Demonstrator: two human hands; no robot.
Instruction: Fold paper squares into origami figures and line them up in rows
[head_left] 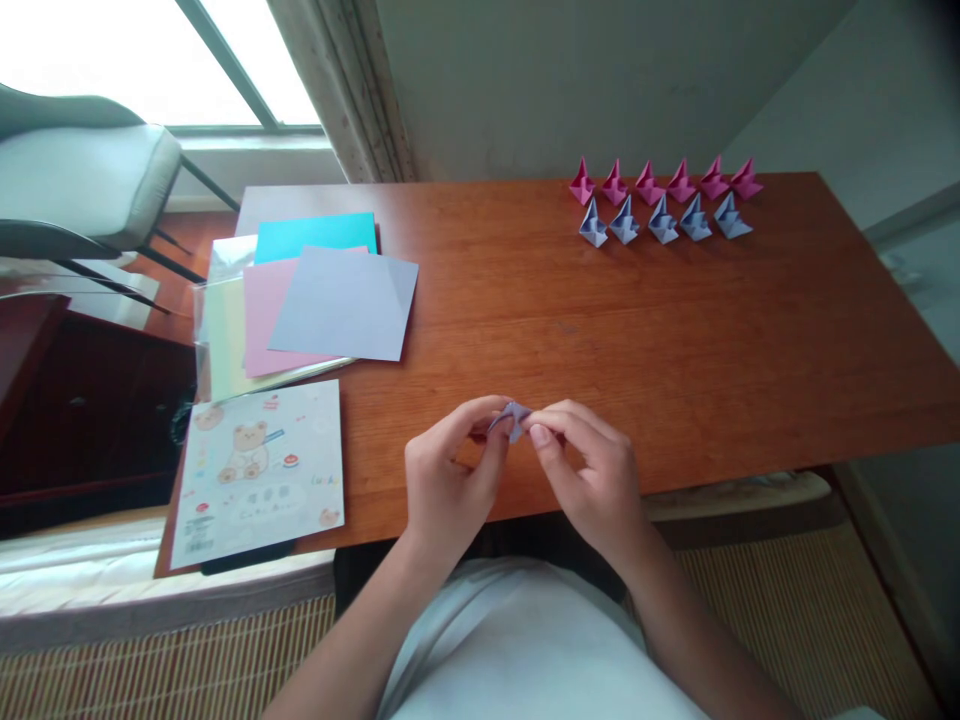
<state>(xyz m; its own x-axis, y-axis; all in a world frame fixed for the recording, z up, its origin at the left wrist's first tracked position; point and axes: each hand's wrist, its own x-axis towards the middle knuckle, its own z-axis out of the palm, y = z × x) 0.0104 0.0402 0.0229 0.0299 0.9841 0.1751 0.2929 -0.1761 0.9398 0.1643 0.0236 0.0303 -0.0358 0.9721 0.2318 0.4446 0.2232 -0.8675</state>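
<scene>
A small folded piece of lavender paper (pixel 516 422) is held between my two hands above the near edge of the table. My left hand (pixel 456 465) pinches its left side between thumb and fingers. On the right, my right hand (pixel 589 465) grips the paper's other edge with thumb and forefinger. Fingertips cover part of the folds. At the table's far right stand several pink origami figures (pixel 646 184) in a row, with several lavender origami figures (pixel 663 222) lined up just in front of them.
On the left of the wooden table (pixel 510 300) lies a loose stack with a lavender sheet (pixel 345 305) on top, over pink (pixel 262 320) and teal sheets (pixel 315 235). Nearer me is a bear-printed pad (pixel 262 475). A chair (pixel 82 170) stands beyond the left edge.
</scene>
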